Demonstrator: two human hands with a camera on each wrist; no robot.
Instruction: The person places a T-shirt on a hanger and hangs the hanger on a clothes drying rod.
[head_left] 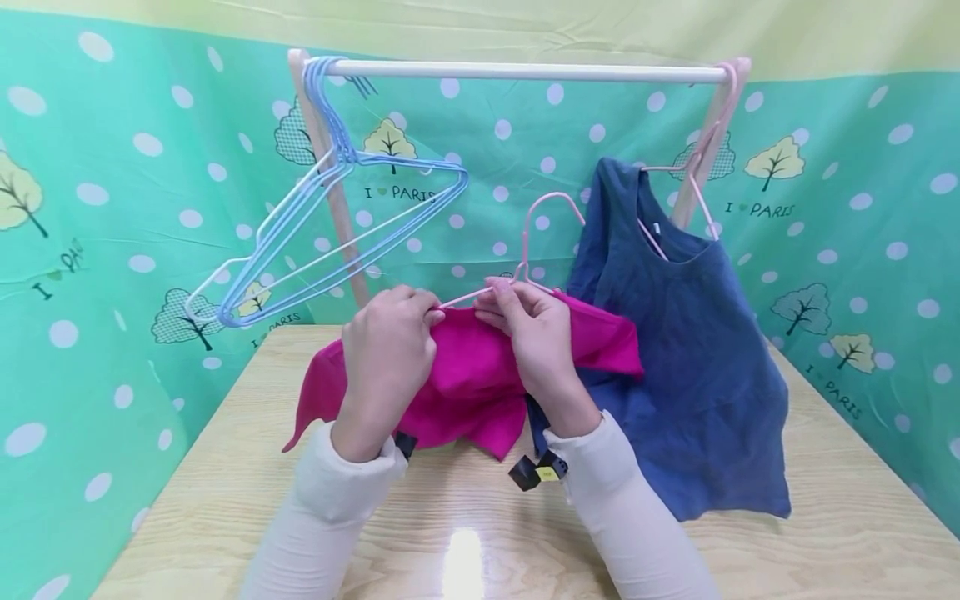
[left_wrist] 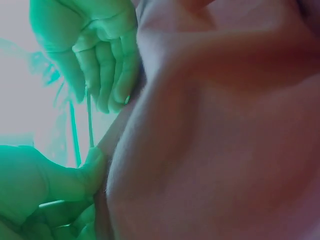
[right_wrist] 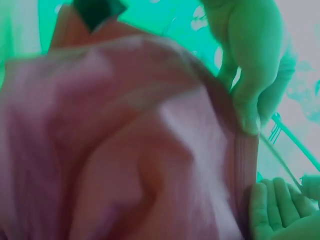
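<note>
A magenta garment (head_left: pixel 472 358) hangs bunched below a pink clothes hanger (head_left: pixel 526 242), whose hook points up. My left hand (head_left: pixel 390 358) pinches the garment's top edge at the hanger's left arm; in the left wrist view its thumb (left_wrist: pixel 92 172) presses on that edge. Close to the hook, my right hand (head_left: pixel 536 333) holds the hanger's wire between thumb and forefinger. Its other fingers (right_wrist: pixel 270 202) extend beside the cloth in the right wrist view. Cloth hides the hanger's lower part. Both wrist views are strongly tinted.
A clothes rack with a white rail (head_left: pixel 525 71) stands behind the hands. Several blue and white hangers (head_left: pixel 277 250) hang at its left end. A dark blue sleeveless garment (head_left: pixel 690 367) hangs from a pink hanger (head_left: pixel 701 158) on the right, its hem at the wooden table (head_left: pixel 225 500).
</note>
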